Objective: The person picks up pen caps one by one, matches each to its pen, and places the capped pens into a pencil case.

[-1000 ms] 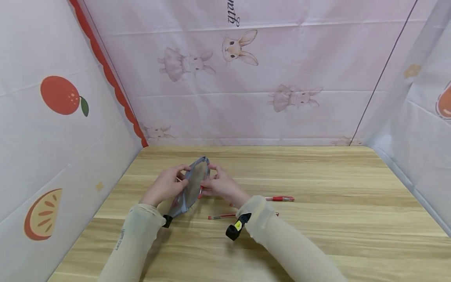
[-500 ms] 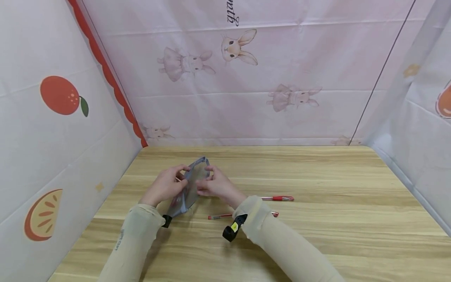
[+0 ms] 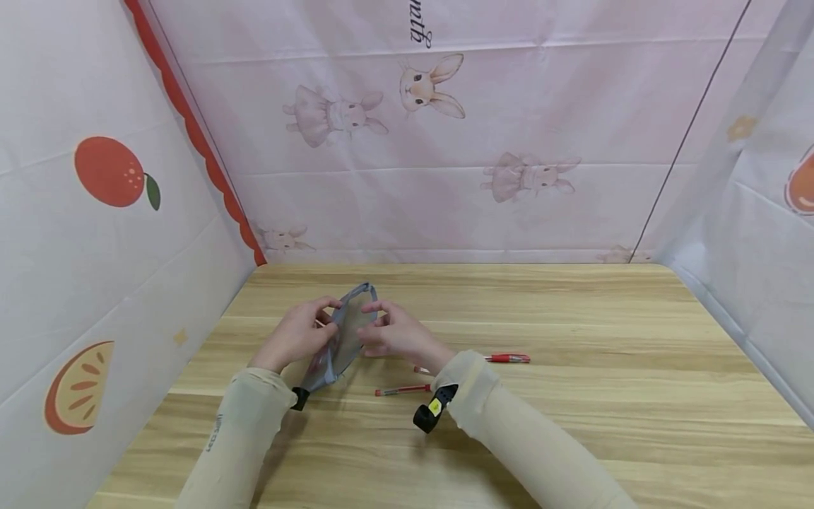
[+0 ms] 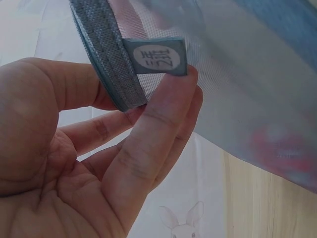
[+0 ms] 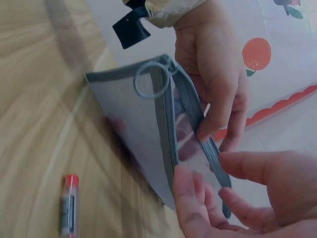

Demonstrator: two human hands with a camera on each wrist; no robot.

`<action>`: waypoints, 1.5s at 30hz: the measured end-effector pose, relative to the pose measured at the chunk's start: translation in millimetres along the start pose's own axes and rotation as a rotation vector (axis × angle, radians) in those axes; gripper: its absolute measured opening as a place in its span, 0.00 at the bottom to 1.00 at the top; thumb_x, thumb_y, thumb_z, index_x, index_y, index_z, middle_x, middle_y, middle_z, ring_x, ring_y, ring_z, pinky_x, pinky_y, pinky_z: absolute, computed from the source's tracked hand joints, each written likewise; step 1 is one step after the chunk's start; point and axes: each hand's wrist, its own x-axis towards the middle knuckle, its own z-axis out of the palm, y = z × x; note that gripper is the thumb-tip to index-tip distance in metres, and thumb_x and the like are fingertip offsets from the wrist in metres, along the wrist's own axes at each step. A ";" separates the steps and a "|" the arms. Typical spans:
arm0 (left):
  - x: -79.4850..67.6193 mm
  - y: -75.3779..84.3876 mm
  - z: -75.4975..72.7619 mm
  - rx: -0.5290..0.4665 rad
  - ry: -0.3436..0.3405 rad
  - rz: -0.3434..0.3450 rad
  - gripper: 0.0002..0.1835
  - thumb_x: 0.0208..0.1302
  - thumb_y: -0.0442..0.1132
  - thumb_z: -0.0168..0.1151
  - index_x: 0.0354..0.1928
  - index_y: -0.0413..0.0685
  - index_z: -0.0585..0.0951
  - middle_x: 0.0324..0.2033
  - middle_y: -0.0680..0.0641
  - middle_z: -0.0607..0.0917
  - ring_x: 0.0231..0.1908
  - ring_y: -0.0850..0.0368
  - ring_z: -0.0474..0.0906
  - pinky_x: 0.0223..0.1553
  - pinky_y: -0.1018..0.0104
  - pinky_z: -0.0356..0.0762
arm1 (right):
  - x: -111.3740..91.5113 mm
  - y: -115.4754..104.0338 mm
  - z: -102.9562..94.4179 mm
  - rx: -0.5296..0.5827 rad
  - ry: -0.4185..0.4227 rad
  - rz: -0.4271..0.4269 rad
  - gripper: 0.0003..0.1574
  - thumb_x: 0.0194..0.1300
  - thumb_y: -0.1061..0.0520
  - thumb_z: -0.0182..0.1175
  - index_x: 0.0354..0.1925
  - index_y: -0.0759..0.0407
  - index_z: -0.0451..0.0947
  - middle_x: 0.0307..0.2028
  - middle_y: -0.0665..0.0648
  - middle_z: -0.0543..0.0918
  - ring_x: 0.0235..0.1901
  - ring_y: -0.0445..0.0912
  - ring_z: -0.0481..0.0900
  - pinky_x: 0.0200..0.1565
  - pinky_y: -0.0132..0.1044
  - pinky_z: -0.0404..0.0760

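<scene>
A grey-blue zip pouch with mesh sides stands tilted above the table, its mouth spread apart. My left hand pinches one zip edge between thumb and fingers, beside a small fabric tag. At the opening, my right hand has its fingers spread around the other edge, and no pen shows between them. Blurred red shapes show through the mesh. On the wood lie a red pen near my right wrist and another red pen further right, both partly covered by my right arm.
The wooden table reaches a back wall hung with rabbit-print cloth. Fruit-print cloth covers the left side. A black device is strapped at my right wrist. A ring hangs from the zip end.
A red pen pinched in my right hand at the pouch mouth has gone from sight. That hand dipped toward the pouch, then drew slightly back right. My left hand holds steady.
</scene>
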 end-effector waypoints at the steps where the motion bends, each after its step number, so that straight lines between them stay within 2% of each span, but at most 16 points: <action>1: 0.2 0.1 0.1 0.001 0.000 0.001 0.24 0.76 0.35 0.59 0.71 0.44 0.76 0.51 0.36 0.87 0.39 0.50 0.84 0.35 0.61 0.83 | -0.6 -0.2 -2.6 -0.014 -0.014 -0.005 0.35 0.77 0.61 0.63 0.76 0.62 0.65 0.52 0.62 0.80 0.55 0.60 0.86 0.59 0.53 0.88; 6: 0.7 0.3 0.7 -0.001 -0.001 0.012 0.24 0.75 0.34 0.59 0.71 0.43 0.76 0.50 0.36 0.87 0.39 0.51 0.85 0.35 0.62 0.84 | -4.5 -2.0 -16.7 -0.105 -0.069 -0.033 0.32 0.79 0.59 0.62 0.75 0.62 0.68 0.54 0.64 0.79 0.62 0.68 0.81 0.62 0.59 0.84; 10: -0.6 0.7 1.1 -0.009 -0.001 0.017 0.24 0.75 0.34 0.59 0.71 0.43 0.76 0.51 0.35 0.87 0.40 0.50 0.85 0.36 0.61 0.84 | -9.2 -4.1 -28.5 -0.184 -0.082 -0.061 0.29 0.79 0.59 0.61 0.73 0.63 0.71 0.54 0.65 0.80 0.61 0.69 0.81 0.62 0.60 0.84; 16: -4.6 0.4 1.4 -0.022 -0.006 -0.004 0.24 0.76 0.34 0.59 0.72 0.44 0.76 0.51 0.36 0.86 0.39 0.51 0.85 0.36 0.61 0.85 | -16.5 -5.2 -47.8 -0.321 -0.091 -0.101 0.26 0.79 0.59 0.61 0.70 0.61 0.75 0.54 0.64 0.82 0.59 0.64 0.82 0.60 0.57 0.86; 26: -10.7 -1.3 -1.4 0.001 0.003 0.016 0.24 0.76 0.34 0.59 0.71 0.45 0.76 0.50 0.37 0.87 0.38 0.52 0.84 0.36 0.61 0.84 | -36.1 -6.6 -87.3 -0.442 -0.112 -0.097 0.25 0.79 0.56 0.62 0.70 0.54 0.76 0.57 0.63 0.83 0.59 0.60 0.83 0.63 0.59 0.83; 29: -12.9 -2.4 -2.6 -0.003 0.005 0.013 0.24 0.75 0.34 0.60 0.71 0.45 0.77 0.49 0.37 0.87 0.37 0.52 0.84 0.36 0.60 0.84 | -41.9 -5.8 -100.6 -0.511 -0.115 -0.112 0.24 0.80 0.55 0.62 0.69 0.52 0.76 0.58 0.62 0.84 0.58 0.56 0.83 0.63 0.56 0.83; 37: -13.9 -7.6 -0.9 0.000 0.008 0.044 0.24 0.74 0.33 0.60 0.70 0.43 0.77 0.48 0.37 0.87 0.38 0.52 0.85 0.36 0.61 0.84 | -55.7 -3.2 -130.2 -0.681 -0.138 -0.152 0.22 0.80 0.58 0.60 0.68 0.58 0.77 0.61 0.70 0.83 0.59 0.56 0.84 0.65 0.55 0.82; 45: -14.3 -8.3 0.5 0.006 0.014 0.047 0.23 0.74 0.33 0.60 0.69 0.43 0.78 0.49 0.36 0.88 0.37 0.52 0.84 0.36 0.61 0.84 | -68.7 -2.0 -151.2 -0.825 -0.186 -0.173 0.20 0.77 0.66 0.59 0.65 0.63 0.80 0.59 0.70 0.84 0.55 0.56 0.86 0.61 0.53 0.85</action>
